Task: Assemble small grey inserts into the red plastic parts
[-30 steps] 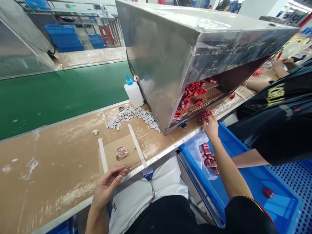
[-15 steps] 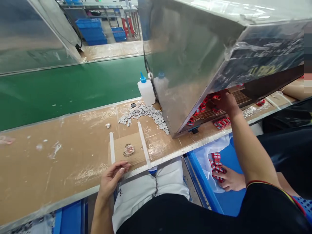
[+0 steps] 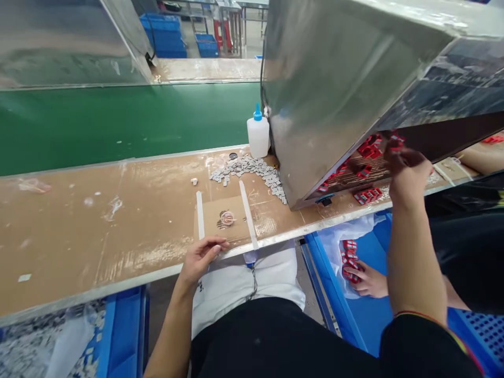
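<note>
My right hand [image 3: 407,170] reaches under the metal hood [image 3: 354,100], its fingers bent and slightly blurred, with a small red part [image 3: 397,139] at the fingertips. Loose red parts [image 3: 369,147] lie below the hood, left of this hand. A short row of red parts [image 3: 368,196] sits near the bench edge. My left hand [image 3: 203,256] rests at the front edge of the bench [image 3: 149,210], thumb apart from the fingers, holding nothing visible. Just beyond it a small round clear cup [image 3: 227,218] stands on a cardboard piece [image 3: 212,207] between white tape strips.
A white bottle with a blue tip [image 3: 258,136] stands behind a heap of small grey pieces [image 3: 255,167]. The green belt [image 3: 177,115] runs behind. Another person's hand [image 3: 370,279] touches red parts in a blue bin [image 3: 366,320]. A second blue bin [image 3: 124,325] is lower left.
My view has shifted, so the bench scene sits further right. My right hand has moved further right under the hood, a red part now at its fingertips. My left hand stays at the bench edge.
</note>
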{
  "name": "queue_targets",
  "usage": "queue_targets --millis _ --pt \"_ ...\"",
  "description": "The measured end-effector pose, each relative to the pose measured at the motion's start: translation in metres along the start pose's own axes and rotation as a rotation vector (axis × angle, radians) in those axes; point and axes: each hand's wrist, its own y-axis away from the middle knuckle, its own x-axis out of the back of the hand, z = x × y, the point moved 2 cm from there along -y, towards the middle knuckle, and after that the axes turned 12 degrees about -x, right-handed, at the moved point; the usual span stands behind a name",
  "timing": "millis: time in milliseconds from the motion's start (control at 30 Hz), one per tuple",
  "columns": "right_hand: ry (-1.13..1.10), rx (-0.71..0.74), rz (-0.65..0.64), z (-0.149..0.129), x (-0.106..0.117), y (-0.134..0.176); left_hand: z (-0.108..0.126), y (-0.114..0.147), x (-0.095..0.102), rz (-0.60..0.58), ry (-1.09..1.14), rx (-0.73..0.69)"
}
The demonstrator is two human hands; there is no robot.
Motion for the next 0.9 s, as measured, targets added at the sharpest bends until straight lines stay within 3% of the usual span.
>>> queue_targets --millis 33,100,167,233,300,367,533,633,700,767,833,900 --pt "-0.059 0.018 0.067 0.000 -0.006 0.032 0.002 0.000 -0.001 -0.015 0.016 -0.017" --pt "-0.173 -0.085 0.002 0.010 -0.028 0.102 0.009 0.003 -0.008 -0.086 0.035 -0.052" --pt "-0.266 -0.282 -0.142 0.032 -0.057 0.170 0.020 0.007 -0.022 -0.207 0.052 -0.142" --pt "-0.304 -0.543 -0.367 0.058 -0.090 0.228 0.030 0.012 -0.041 -0.370 0.039 -0.282" --pt "-0.358 -0.743 -0.556 0.078 -0.122 0.271 0.036 0.016 -0.055 -0.406 -0.001 -0.416" --pt "-0.410 -0.853 -0.673 0.089 -0.148 0.295 0.038 0.021 -0.063 -0.402 -0.036 -0.494" --pt "-0.410 -0.963 -0.792 0.098 -0.188 0.309 0.037 0.026 -0.049 -0.262 -0.094 -0.589" --pt "-0.269 -0.971 -0.836 0.102 -0.199 0.303 0.031 0.022 -0.033 -0.242 -0.122 -0.524" --pt "-0.080 -0.823 -0.819 0.105 -0.204 0.290 0.024 0.016 -0.022 -0.161 -0.127 -0.408" --pt "0.114 -0.583 -0.720 0.109 -0.212 0.270 0.016 0.010 -0.014 -0.084 -0.122 -0.296" --pt "0.246 -0.348 -0.619 0.114 -0.222 0.247 0.008 0.004 -0.011 -0.064 -0.116 -0.230" --pt "0.329 -0.158 -0.600 0.118 -0.235 0.227 0.003 -0.002 -0.012 -0.083 -0.114 -0.210"
